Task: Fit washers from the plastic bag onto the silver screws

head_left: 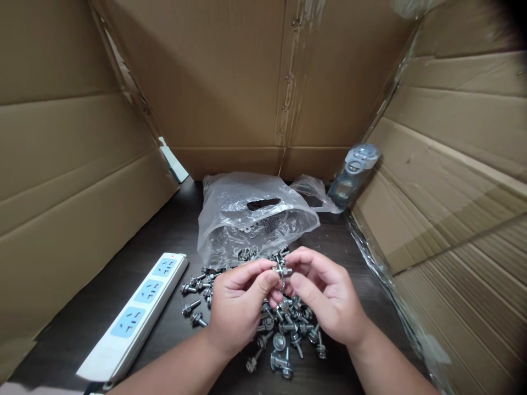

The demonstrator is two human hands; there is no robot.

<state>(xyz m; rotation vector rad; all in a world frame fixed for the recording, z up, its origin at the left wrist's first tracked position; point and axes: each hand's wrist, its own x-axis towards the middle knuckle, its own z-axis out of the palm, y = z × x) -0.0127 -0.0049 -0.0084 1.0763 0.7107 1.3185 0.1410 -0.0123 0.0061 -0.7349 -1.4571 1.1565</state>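
Note:
Between the thumb and index finger of my left hand (242,302) is a metal bolt (282,270), held sideways with its threaded end pointing right. A nut or washer appears to sit around its shank; the head is partly covered by my fingertips. My right hand (329,296) is close by on the right, its curled thumb and index finger apart on either side of the bolt's tip. Below both hands lies a loose pile of bolts (279,342) fitted with nuts and washers, partly hidden by my hands.
Behind the pile lies a clear plastic bag (230,197) with small washers in its mouth. A white power strip (135,312) lies to the left. A water bottle (352,175) stands at the back right. Cardboard walls (214,77) enclose the dark table (164,230).

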